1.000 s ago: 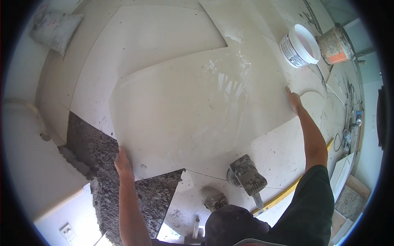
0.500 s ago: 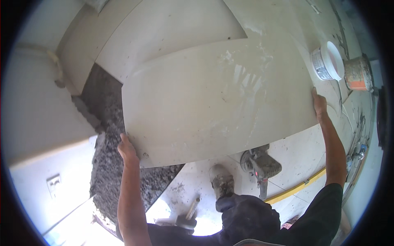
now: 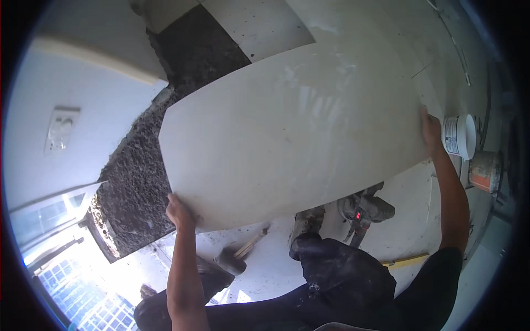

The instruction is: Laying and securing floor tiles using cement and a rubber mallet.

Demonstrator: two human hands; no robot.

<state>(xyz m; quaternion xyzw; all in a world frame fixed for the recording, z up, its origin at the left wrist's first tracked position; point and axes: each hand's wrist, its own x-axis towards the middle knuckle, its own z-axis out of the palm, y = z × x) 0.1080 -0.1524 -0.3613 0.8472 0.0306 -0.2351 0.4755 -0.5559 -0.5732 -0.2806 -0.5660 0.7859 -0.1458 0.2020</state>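
A large pale floor tile (image 3: 276,143) is held up off the floor, spanning the middle of the picture. My left hand (image 3: 180,212) grips its near left corner, with the thumb on top and the other fingers hidden underneath. At the opposite short edge my right hand (image 3: 432,132) is closed on the tile the same way. Rough dark grey mortar (image 3: 135,187) lies beyond the tile's left end and along its far side. How much of that bed the tile covers from view I cannot tell.
A mallet (image 3: 232,261) and a dusty power tool (image 3: 364,212) with a red light lie near my legs. At right stand a white bucket (image 3: 459,137) and a dirty orange bucket (image 3: 485,172). A yellow level (image 3: 406,261) lies lower right. Laid tiles (image 3: 256,25) border the mortar; a wall socket (image 3: 62,130) is left.
My view has turned left, so the wall socket, mortar and buckets sit elsewhere in the picture. Both hands still hold the tile, and more of the mortar along its far side now shows.
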